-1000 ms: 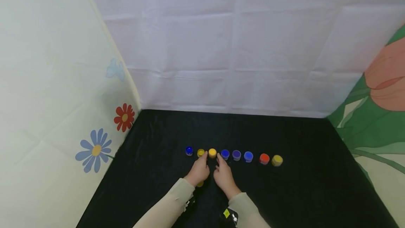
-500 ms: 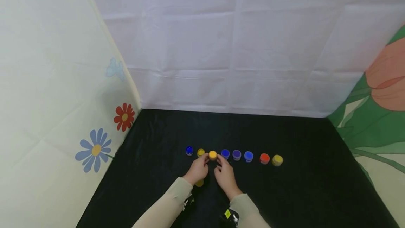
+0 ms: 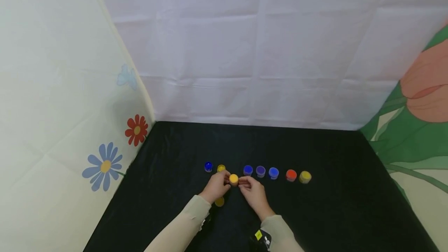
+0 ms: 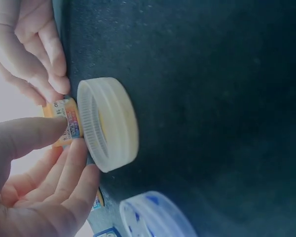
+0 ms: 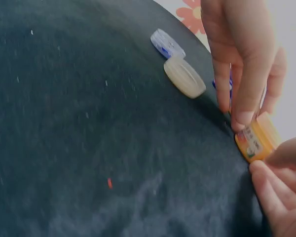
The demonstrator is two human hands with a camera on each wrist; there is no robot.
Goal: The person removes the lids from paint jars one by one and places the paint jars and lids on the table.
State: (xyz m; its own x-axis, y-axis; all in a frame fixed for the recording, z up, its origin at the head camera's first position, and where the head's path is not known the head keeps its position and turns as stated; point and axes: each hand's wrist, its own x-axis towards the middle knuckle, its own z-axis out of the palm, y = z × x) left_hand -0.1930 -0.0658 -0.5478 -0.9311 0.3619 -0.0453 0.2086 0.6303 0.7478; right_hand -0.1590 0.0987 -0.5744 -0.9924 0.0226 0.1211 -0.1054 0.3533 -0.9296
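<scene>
A small paint jar with an orange-yellow top [image 3: 233,179] is between both hands, in front of a row of jars. My left hand [image 3: 215,186] pinches its left side; in the left wrist view the thumb lies across its printed label [image 4: 69,123]. On the jar's other side, my right hand [image 3: 256,196] grips it with thumb and fingertips, as the right wrist view shows around the orange jar [image 5: 256,139]. A yellowish ribbed lid [image 4: 111,126] lies on the cloth close to the left hand, and a blue-stained clear lid [image 4: 155,217] is beside it.
At the left of the row stand a dark blue jar [image 3: 208,167] and a yellow jar [image 3: 221,168]. Rightward are a blue jar [image 3: 247,170], a purple jar [image 3: 260,171], another blue jar [image 3: 273,173], a red jar [image 3: 291,175] and an olive-yellow jar [image 3: 305,177]. Black cloth [image 3: 343,205] covers the table.
Both hands have closed round the orange-topped jar and drawn it out of the row, nearer to the body. The other jars keep their places.
</scene>
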